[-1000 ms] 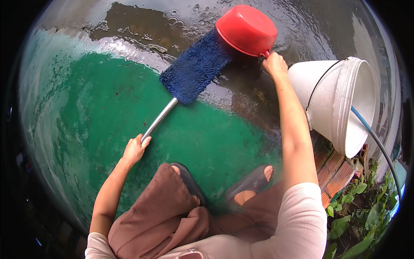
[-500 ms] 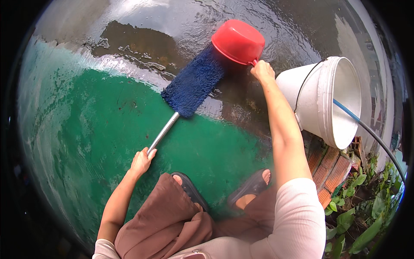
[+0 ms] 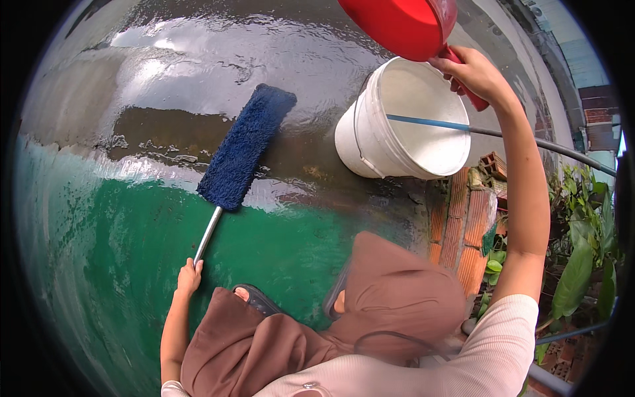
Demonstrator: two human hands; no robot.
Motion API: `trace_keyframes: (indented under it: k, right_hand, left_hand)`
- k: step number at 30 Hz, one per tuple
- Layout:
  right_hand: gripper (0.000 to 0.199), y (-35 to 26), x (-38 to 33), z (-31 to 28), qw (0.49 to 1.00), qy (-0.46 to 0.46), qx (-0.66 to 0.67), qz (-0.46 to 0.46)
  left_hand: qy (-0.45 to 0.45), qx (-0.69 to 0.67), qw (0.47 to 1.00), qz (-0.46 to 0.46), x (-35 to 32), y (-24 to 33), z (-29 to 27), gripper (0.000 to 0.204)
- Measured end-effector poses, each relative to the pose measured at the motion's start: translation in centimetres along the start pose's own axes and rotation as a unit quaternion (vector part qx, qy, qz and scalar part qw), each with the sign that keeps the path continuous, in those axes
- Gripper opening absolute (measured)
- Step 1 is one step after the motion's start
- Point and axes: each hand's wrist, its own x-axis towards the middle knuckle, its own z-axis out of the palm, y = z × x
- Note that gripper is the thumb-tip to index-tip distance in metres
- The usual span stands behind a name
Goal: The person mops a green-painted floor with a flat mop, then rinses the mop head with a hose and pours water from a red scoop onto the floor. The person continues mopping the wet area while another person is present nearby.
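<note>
Low at the left, my left hand [image 3: 189, 276] is closed round the metal handle of a long blue shaggy duster [image 3: 239, 149]. Its fluffy head lies across the border between green floor and wet grey concrete. Up at the right, my right hand [image 3: 477, 76] grips the handle of a red plastic dipper [image 3: 407, 26], raised with its bowl tilted and partly cut off by the top edge. Just below the dipper stands a white bucket [image 3: 362, 135] with a wire bail. A blue hose [image 3: 430, 123] runs into the bucket's mouth.
Green-painted floor [image 3: 145, 245] lies before my sandalled feet, with wet, shiny concrete [image 3: 178, 66] beyond it. Red hollow bricks [image 3: 456, 218] are stacked below the bucket. Leafy plants [image 3: 579, 264] grow along the right edge, where the hose passes.
My right hand has lifted the dipper off the duster, up and to the right, over beside the bucket. The duster and my left hand appear lower and further left; the whole view has shifted.
</note>
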Motion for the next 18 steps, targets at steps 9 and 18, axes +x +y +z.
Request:
trace_keyframes:
  k: [9,18]
  right_hand:
    - [0.031,10.7,-5.5,4.5,0.92,-0.142,-0.361,0.052]
    - [0.023,25.8,0.4,20.5,0.89,-0.103,-0.443,-0.043]
  left_hand:
    - [-0.042,0.028,0.999,-0.021,1.1,-0.6,-0.2,0.041]
    - [-0.063,0.067,0.995,-0.041,0.1,0.3,0.2,0.039]
